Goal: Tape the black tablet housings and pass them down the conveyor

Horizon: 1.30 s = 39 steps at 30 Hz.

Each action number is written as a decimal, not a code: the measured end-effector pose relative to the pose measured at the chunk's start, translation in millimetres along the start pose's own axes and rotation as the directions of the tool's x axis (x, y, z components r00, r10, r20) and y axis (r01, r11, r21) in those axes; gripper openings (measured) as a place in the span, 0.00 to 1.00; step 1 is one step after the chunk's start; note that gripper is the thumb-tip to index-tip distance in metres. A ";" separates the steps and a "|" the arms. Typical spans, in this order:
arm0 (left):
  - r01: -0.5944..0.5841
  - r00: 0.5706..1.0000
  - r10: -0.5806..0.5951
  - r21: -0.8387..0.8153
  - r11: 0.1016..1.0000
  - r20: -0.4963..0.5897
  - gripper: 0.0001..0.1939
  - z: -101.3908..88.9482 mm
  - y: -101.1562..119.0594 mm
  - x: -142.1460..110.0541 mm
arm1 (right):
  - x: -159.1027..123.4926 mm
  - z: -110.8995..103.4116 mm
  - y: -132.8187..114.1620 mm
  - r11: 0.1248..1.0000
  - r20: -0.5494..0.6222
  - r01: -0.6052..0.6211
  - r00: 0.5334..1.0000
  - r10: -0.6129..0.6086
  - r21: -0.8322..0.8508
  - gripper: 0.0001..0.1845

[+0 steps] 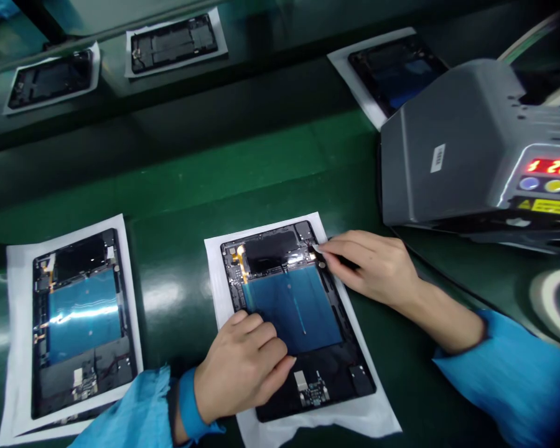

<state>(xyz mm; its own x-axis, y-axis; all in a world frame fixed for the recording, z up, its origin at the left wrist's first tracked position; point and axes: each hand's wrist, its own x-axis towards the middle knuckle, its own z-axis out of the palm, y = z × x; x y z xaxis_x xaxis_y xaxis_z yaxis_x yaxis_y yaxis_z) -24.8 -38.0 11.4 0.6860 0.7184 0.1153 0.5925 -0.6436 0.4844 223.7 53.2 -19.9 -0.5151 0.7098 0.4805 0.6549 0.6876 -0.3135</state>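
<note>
An opened tablet with a blue battery panel lies on a white sheet in front of me on the green belt. My left hand rests on its lower left part, fingers curled and pressed down on the blue panel. My right hand reaches to the tablet's upper right corner, thumb and forefinger pinched together at a small part there; what they hold is too small to name.
A second opened tablet on a white sheet lies to the left. Three more tablets lie farther up the belt. A grey machine with a red display stands at the right, a tape roll below it.
</note>
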 end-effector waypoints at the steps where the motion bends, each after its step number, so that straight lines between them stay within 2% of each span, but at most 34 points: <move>1: 0.008 1.000 -0.007 -0.006 1.000 0.006 0.13 -1.4 0.7 0.4 | 1.2 0.4 1.6 1.000 0.002 -0.014 1.000 0.014 0.019 0.06; 4: 0.071 0.996 -0.069 -0.033 0.997 0.058 0.12 -10.4 5.1 8.2 | 3.4 0.0 7.2 0.995 0.018 -0.051 0.999 0.050 0.085 0.06; 6: 0.119 0.989 -0.118 -0.012 0.993 0.089 0.10 -18.2 9.2 21.8 | 3.4 -1.6 11.0 0.987 0.040 -0.063 0.998 0.058 0.145 0.07; 9: 0.157 0.982 -0.169 0.131 0.979 0.081 0.08 -24.4 13.2 53.4 | 2.2 -4.4 15.3 0.971 0.076 -0.085 0.995 0.070 0.224 0.08; 13: 0.217 0.970 -0.242 0.336 0.917 0.034 0.07 -16.1 8.3 95.2 | 1.4 -6.8 17.8 0.960 0.152 -0.106 0.986 0.068 0.260 0.13; 16: 0.240 0.967 -0.254 0.396 0.886 -0.019 0.07 -4.3 0.4 111.7 | 2.4 -7.8 18.9 0.948 0.197 -0.096 0.980 0.036 0.305 0.16; 21: 0.243 0.969 -0.233 0.407 0.880 -0.076 0.08 9.1 -6.5 115.8 | 4.7 -9.1 19.6 0.936 0.248 -0.108 0.969 0.023 0.334 0.18; 28: 0.249 0.968 -0.224 0.433 0.866 -0.110 0.09 16.9 -6.1 113.8 | 2.7 -8.9 18.2 0.984 0.286 0.002 0.957 -0.053 0.176 0.20; 32: 0.288 0.958 -0.257 0.449 0.846 -0.129 0.08 19.0 -4.5 112.3 | 1.7 -7.9 19.5 0.985 0.278 0.025 0.958 -0.073 0.170 0.20; 36: 0.367 0.930 -0.342 0.371 0.853 -0.134 0.06 16.4 -3.6 112.7 | 3.6 -9.8 17.8 0.991 0.279 0.032 0.958 -0.067 0.129 0.19; 39: 0.391 0.920 -0.363 0.281 0.877 -0.148 0.06 13.2 -5.6 113.5 | 6.4 -13.3 13.9 0.995 0.291 0.095 0.952 -0.099 0.028 0.19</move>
<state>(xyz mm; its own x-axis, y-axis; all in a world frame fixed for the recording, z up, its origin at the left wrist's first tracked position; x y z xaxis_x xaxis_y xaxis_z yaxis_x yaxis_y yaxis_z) 55.3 43.7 10.4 0.3538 0.9335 0.0587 0.9061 -0.3576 0.2261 236.8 65.3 -10.3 -0.7156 0.6521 0.2503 0.5874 0.7558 -0.2894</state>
